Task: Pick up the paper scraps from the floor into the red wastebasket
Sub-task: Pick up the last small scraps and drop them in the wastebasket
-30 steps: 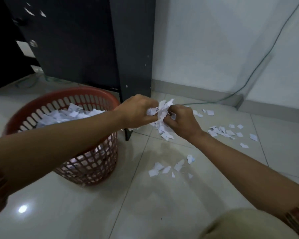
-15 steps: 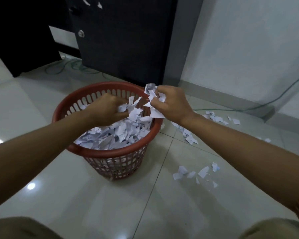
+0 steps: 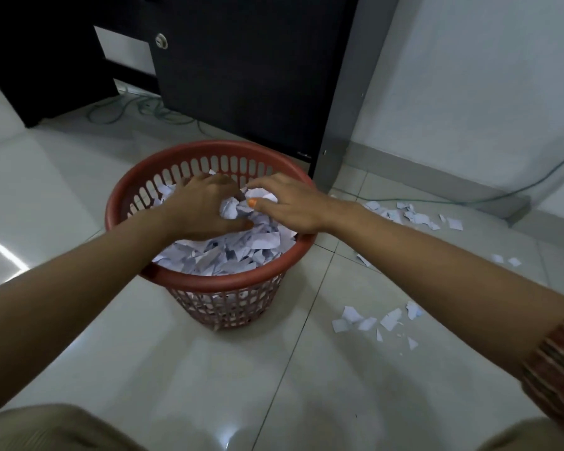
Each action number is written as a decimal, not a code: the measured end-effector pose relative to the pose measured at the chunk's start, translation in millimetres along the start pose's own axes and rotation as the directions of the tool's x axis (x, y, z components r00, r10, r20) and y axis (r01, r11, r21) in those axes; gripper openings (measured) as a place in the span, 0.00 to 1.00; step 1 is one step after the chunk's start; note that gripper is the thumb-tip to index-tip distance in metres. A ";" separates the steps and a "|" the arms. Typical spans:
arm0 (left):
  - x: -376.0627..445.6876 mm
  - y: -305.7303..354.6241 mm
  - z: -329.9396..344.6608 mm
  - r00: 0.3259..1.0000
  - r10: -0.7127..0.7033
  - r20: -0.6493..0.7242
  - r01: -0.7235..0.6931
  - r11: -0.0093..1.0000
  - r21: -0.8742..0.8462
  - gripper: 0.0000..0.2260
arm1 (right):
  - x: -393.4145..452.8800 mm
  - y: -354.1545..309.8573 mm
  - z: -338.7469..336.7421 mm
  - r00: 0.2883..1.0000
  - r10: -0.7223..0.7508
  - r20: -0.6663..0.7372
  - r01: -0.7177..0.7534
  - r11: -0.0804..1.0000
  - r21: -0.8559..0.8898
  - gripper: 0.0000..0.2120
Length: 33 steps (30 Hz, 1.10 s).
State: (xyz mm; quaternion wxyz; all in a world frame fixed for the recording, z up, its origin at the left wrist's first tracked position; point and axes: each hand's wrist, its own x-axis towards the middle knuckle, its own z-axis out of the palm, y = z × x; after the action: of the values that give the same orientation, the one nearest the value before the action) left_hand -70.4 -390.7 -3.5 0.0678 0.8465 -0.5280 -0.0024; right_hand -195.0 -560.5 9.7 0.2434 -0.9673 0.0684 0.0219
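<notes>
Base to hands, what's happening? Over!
Both hands over red wastebasket: left hand pressing scraps, right hand open. Floor scraps remain. Nothing blocking.
</notes>
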 end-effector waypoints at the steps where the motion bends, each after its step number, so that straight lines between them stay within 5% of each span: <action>1: 0.4 2.8 -0.4 1.000 0.002 0.001 -0.002 1.000 0.016 0.35 | 0.2 -2.3 -0.9 1.000 0.001 0.002 -0.001 1.000 0.012 0.24; 7: 0.5 8.3 3.9 0.999 0.045 0.019 -0.045 0.999 -0.007 0.26 | -4.7 -3.9 -3.2 0.993 0.064 0.096 -0.053 0.992 -0.113 0.23; 17: 5.8 17.1 11.1 0.996 0.089 0.020 -0.088 0.996 -0.033 0.25 | -11.4 -8.6 -27.8 0.984 0.150 0.101 -0.143 0.987 -0.078 0.20; 25: 7.3 19.3 0.0 0.999 0.015 0.042 -0.015 1.000 -0.012 0.34 | -7.8 -4.7 -28.3 0.996 0.045 -0.075 -0.035 0.991 0.132 0.14; 30: 23.5 32.0 -22.1 0.996 -0.085 -0.033 0.085 0.996 0.009 0.30 | -7.7 5.5 -31.3 0.946 0.018 -0.323 0.036 0.987 0.159 0.09; 33: 37.0 48.9 -30.8 0.988 0.027 -0.151 -0.057 0.979 -0.197 0.16 | -9.0 13.9 -37.6 0.897 0.016 -0.441 0.037 0.993 0.112 0.04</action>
State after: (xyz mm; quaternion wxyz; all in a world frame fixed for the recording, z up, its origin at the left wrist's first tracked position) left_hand -95.3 -441.5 35.3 0.1918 0.8218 -0.5364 0.0082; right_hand -205.5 -589.3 37.1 0.2783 -0.9313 0.1177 -0.2033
